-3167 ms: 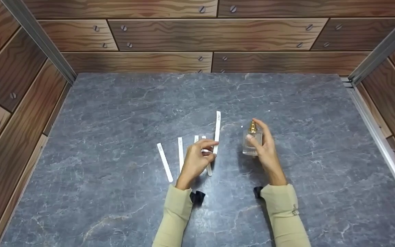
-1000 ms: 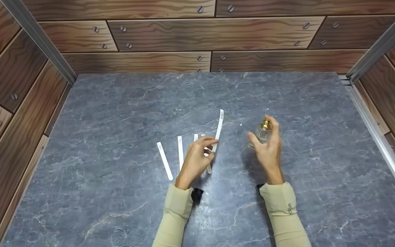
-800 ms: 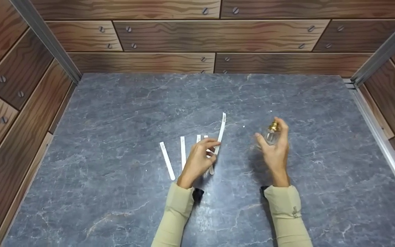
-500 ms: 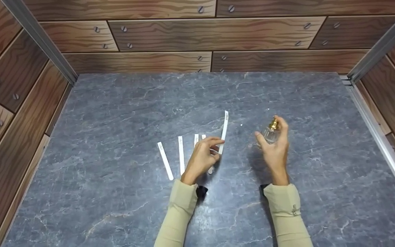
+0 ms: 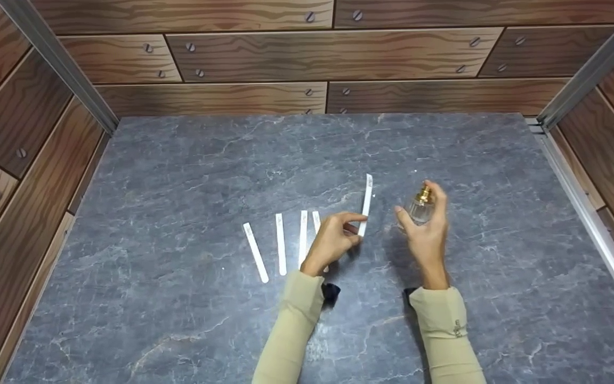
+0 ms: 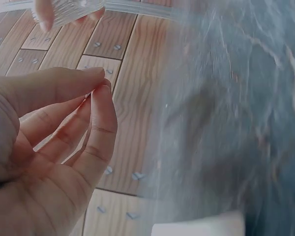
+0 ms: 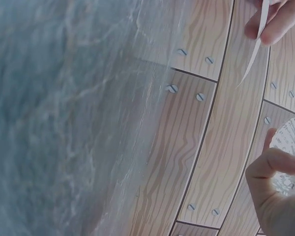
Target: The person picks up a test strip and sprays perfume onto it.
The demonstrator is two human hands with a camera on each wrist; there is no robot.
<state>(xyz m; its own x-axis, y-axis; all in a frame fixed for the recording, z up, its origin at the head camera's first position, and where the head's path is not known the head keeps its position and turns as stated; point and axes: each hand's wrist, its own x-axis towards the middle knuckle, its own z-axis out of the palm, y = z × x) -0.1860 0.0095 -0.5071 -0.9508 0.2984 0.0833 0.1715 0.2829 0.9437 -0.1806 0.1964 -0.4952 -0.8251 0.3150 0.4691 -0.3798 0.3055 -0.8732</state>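
Observation:
A white paper perfume strip (image 5: pixel 367 196), with small dark print at its far end, is pinched between the thumb and fingers of my left hand (image 5: pixel 333 240). It points away from me, slightly bent, above the table. To its right, my right hand (image 5: pixel 428 240) grips a clear ribbed glass perfume bottle (image 5: pixel 419 212), index finger on the gold spray top (image 5: pixel 423 193). The bottle is tilted, its top leaning away. The right wrist view has the bottle's ribbed base (image 7: pixel 287 140) in the palm and the strip (image 7: pixel 255 54) edge-on.
Several more white strips lie on the grey marbled table (image 5: pixel 179 176), left of and partly under my left hand, one of them the slanted leftmost strip (image 5: pixel 256 253). Tiny white specks dot the surface. Wood-patterned walls (image 5: pixel 333 53) and metal rails (image 5: pixel 573 170) enclose the table.
My left hand has carried the strip rightward, closer to the bottle, uncovering more of the lying strips. Earlier, my right hand shifted right and tilted the bottle; over the last half second it barely moves.

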